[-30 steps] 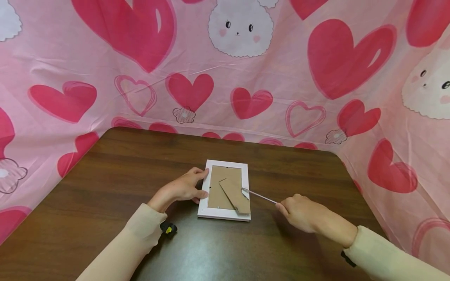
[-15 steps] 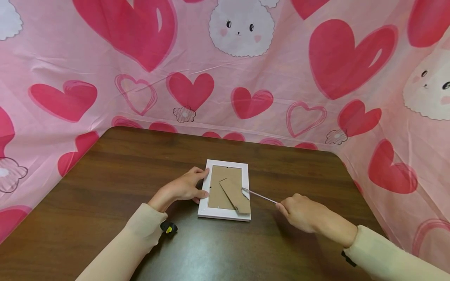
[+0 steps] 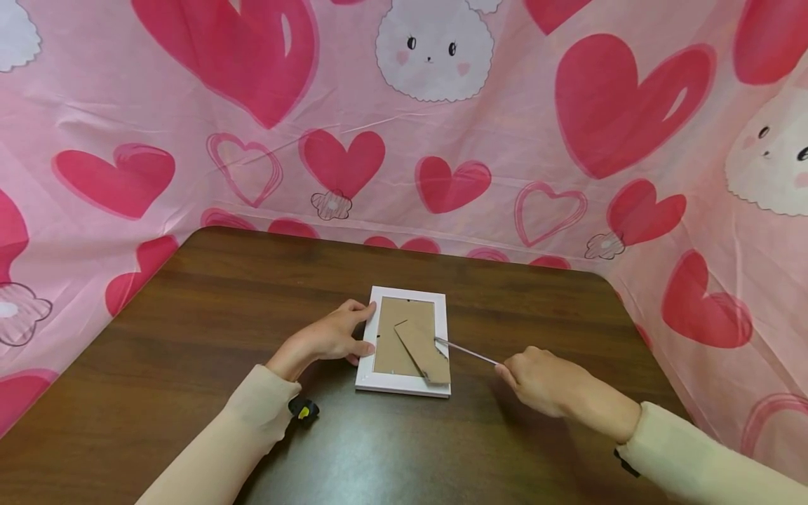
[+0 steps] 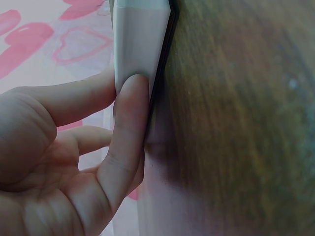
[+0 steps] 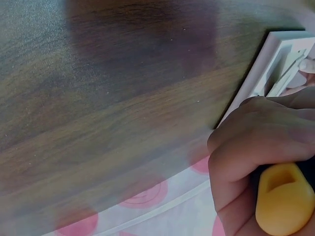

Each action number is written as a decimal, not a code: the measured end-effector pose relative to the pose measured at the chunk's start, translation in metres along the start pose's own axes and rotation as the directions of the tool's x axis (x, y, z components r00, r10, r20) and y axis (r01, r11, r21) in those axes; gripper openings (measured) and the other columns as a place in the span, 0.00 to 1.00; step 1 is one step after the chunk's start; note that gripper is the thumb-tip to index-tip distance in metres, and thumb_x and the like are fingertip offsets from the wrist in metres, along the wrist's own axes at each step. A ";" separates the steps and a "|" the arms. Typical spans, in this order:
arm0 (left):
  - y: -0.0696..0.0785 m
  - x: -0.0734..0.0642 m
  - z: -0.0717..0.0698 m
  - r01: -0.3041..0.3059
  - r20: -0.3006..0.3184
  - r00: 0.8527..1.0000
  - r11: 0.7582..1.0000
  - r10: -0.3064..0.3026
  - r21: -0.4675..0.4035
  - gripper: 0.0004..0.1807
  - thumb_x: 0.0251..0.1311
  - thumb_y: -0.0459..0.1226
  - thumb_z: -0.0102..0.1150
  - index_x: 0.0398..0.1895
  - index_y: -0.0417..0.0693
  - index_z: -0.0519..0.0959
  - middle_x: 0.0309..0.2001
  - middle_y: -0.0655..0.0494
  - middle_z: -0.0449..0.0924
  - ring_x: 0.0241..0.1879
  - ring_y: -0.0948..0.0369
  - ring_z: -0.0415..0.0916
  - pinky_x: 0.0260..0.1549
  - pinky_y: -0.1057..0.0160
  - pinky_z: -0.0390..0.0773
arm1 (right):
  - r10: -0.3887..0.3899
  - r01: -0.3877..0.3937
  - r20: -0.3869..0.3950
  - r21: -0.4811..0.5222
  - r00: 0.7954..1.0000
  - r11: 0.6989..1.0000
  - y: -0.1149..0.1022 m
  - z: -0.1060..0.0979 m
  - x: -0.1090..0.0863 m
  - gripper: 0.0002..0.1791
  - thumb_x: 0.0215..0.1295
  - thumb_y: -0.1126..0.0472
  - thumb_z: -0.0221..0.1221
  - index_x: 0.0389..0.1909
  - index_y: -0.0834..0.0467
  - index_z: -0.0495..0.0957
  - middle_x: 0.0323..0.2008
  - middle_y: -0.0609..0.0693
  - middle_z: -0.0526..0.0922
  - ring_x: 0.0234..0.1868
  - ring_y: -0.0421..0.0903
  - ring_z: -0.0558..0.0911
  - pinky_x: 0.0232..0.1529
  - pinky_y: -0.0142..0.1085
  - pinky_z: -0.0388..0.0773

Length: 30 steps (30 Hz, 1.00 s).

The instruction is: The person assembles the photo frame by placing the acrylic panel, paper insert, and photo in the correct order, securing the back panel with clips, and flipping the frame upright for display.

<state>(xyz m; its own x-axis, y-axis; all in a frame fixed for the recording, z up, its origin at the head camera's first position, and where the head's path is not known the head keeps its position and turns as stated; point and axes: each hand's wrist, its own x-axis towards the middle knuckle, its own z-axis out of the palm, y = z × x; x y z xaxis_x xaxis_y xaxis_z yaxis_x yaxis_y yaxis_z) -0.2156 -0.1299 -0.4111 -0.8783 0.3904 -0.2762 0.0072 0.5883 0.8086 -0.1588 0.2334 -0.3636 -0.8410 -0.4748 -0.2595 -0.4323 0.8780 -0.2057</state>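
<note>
A white picture frame [image 3: 400,383] lies on the table with its brown backing board [image 3: 388,354] facing up. Slanting across the board is a cardboard easel stand [image 3: 424,347], its lower end overlapping the frame's bottom border. My left hand [image 3: 331,335] grips the frame's left side, thumb near the lower part and fingers higher up; the left wrist view shows fingers against the white side edge. My right hand [image 3: 543,382] holds a screwdriver [image 3: 470,352] by its handle, whose yellow end [image 5: 285,201] shows in the right wrist view. The thin metal shaft reaches the board's right edge, beside the stand.
The dark wooden table [image 3: 284,280] surrounds the frame. Pink cloth [image 3: 379,105] printed with hearts hangs behind the table and along both sides. A black band with a yellow mark [image 3: 304,412] sits at the left cuff.
</note>
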 end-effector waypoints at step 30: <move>0.002 -0.004 -0.001 -0.015 0.006 1.000 1.000 0.015 -0.013 0.49 0.64 0.28 0.71 0.85 0.41 0.54 0.73 0.38 0.57 0.46 0.52 0.77 0.32 0.58 0.89 | -0.007 0.003 -0.039 -0.080 0.999 0.997 -0.008 -0.006 0.000 0.23 0.80 0.59 0.56 0.18 0.49 0.70 0.17 0.40 0.63 0.18 0.40 0.68 0.22 0.38 0.71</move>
<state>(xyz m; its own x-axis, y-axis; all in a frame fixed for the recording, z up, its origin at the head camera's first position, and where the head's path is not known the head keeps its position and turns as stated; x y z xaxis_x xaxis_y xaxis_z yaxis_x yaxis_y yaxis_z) -0.2123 -0.1306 -0.4080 -0.8752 0.4031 -0.2675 0.0137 0.5733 0.8192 -0.1567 0.2268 -0.3565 -0.8501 -0.4779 -0.2213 -0.4600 0.8783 -0.1300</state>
